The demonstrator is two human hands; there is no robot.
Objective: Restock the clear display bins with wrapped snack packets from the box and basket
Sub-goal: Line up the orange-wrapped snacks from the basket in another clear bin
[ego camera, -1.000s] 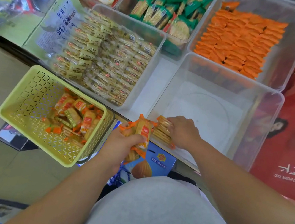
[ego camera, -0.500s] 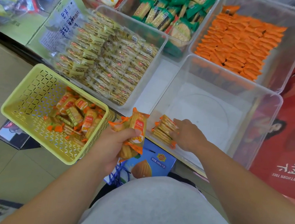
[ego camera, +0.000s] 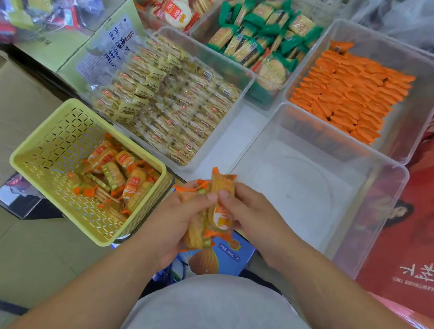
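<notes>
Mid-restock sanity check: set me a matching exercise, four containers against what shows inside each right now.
Containers:
1. yellow basket
2. nearest clear bin
3. far right bin
4. bin behind the basket

Contents:
a. plain orange packets in rows
b. no packets in view
c. loose orange-and-yellow packets
d. stacked pale yellow packets

Pairs: 1-c, 2-b, 3-a, 4-d

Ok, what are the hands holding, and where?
A bunch of orange packets. The left hand grips the bunch round its middle; the right hand pinches one of them near its upper end.
</notes>
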